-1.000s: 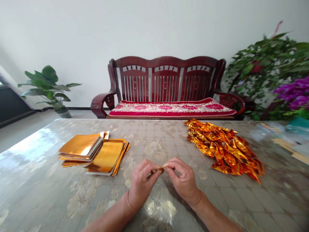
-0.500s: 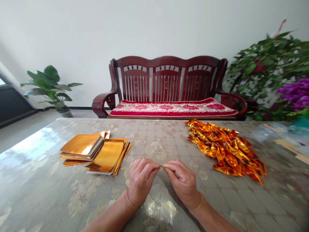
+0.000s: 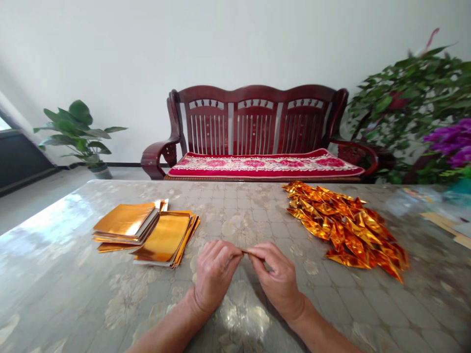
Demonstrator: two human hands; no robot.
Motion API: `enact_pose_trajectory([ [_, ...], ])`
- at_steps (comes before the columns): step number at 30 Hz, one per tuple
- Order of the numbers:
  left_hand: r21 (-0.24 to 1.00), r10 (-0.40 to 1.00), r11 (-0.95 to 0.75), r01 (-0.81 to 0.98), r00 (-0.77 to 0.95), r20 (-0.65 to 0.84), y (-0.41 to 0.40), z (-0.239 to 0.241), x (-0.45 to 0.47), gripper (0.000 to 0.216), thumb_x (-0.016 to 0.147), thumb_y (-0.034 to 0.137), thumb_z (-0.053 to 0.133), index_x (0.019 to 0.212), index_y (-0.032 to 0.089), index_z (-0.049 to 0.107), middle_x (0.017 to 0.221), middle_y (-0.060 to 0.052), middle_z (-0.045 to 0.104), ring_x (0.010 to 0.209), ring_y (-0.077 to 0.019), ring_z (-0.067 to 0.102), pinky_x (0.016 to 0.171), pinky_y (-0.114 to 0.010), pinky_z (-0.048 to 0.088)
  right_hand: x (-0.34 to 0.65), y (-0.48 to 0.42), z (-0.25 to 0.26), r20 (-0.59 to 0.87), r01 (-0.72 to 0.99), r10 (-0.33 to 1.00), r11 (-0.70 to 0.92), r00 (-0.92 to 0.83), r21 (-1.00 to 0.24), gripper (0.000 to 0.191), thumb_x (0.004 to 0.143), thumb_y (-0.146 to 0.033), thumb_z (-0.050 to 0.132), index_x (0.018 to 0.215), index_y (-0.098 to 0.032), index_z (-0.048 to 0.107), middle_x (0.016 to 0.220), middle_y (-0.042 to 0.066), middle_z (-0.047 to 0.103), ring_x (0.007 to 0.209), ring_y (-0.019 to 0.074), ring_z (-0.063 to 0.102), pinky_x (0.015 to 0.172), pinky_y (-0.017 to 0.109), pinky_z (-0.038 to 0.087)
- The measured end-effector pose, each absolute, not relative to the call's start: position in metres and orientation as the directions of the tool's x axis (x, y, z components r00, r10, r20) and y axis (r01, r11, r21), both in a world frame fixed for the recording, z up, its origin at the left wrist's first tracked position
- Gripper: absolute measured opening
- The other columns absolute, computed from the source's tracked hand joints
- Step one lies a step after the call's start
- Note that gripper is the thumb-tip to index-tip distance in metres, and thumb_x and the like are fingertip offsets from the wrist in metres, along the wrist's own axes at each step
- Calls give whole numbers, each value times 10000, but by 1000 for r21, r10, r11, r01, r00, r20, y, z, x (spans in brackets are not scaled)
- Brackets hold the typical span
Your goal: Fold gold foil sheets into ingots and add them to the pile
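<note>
My left hand (image 3: 216, 268) and my right hand (image 3: 275, 274) meet over the table, thumbs and fingertips pinched. Between them is a thin edge of gold foil paper (image 3: 245, 252); most of it is hidden by my fingers. To the left lie two overlapping stacks of square gold foil paper, one stack (image 3: 125, 219) behind and left of the other stack (image 3: 164, 238). On the right is a heap of folded gold foil pieces (image 3: 349, 230), shiny and pointed at the ends.
The table (image 3: 243, 211) has a glossy, flower-patterned cover. Clear plastic bags (image 3: 412, 200) and tan strips (image 3: 443, 225) sit at its right edge. Beyond the table stands a dark wooden bench (image 3: 253, 127) with a red cushion (image 3: 265, 165). Potted plants (image 3: 79, 130) flank it.
Both hands stay almost in place, still pinching the foil paper. The right hand has shifted very slightly left.
</note>
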State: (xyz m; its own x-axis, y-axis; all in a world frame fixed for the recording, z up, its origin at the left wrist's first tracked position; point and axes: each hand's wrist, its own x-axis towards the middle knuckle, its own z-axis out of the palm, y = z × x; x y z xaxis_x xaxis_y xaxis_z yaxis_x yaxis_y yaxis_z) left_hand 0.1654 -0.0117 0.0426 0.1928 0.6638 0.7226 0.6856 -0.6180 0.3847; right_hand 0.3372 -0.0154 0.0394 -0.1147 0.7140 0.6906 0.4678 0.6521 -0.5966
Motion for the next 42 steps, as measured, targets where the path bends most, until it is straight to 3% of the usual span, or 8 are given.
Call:
enact_pose_trajectory([
  [7,474,709,-605,640,164,685,-12,40,168,73,908,196,646,839,212,630,781,2,683,767,-168,591,734,-295,382,336,-12,34,708,462,697,669,-116,-583,242,901,-100,579,1068,-243,680,879,10,693,795,126,669,730,229,544],
  [12,485,702,-637,599,192,686,-15,44,169,62,906,174,643,869,218,667,781,2,685,766,-160,597,738,-299,377,335,-11,26,680,449,732,622,-42,-641,336,885,-103,609,1182,-261,617,850,-30,695,736,97,671,740,203,560],
  [18,472,665,-681,560,203,719,-14,45,168,75,905,162,640,878,215,684,772,-8,682,770,-157,603,754,-309,390,335,-12,22,672,424,740,614,-15,-666,341,880,-126,639,1187,-273,609,854,-43,717,732,96,687,753,206,574],
  [25,434,613,-720,542,204,763,-12,44,166,113,880,124,663,908,232,684,802,13,696,856,-155,652,1010,-405,359,335,-13,26,686,424,727,629,-24,-652,321,888,-133,646,1176,-268,608,860,-36,721,740,99,692,759,210,574],
  [30,445,628,-711,545,207,750,-11,41,166,117,885,134,659,909,247,681,807,22,692,861,-146,655,1060,-419,329,337,-14,26,680,430,733,623,-28,-653,289,891,-139,634,1152,-261,614,857,-23,717,733,113,690,750,232,577],
  [37,613,748,-620,490,133,650,-10,35,170,94,912,156,619,866,237,627,805,43,687,798,-133,638,1072,-415,306,334,-10,28,624,454,770,606,-129,-653,480,782,-99,692,1221,-259,583,930,8,685,818,162,661,741,284,563],
  [40,639,757,-623,451,144,637,-9,33,169,88,911,168,621,858,238,621,841,33,688,866,-152,637,1094,-436,279,335,-11,31,634,456,757,624,-156,-634,417,816,-100,669,1195,-259,602,934,19,685,854,174,654,783,305,550],
  [42,657,755,-638,402,156,637,-8,33,168,84,919,186,612,851,236,613,843,18,683,930,-171,625,1057,-420,330,336,-11,33,650,437,737,654,-183,-618,310,865,-123,643,1144,-258,628,935,24,688,860,169,653,787,299,543],
])
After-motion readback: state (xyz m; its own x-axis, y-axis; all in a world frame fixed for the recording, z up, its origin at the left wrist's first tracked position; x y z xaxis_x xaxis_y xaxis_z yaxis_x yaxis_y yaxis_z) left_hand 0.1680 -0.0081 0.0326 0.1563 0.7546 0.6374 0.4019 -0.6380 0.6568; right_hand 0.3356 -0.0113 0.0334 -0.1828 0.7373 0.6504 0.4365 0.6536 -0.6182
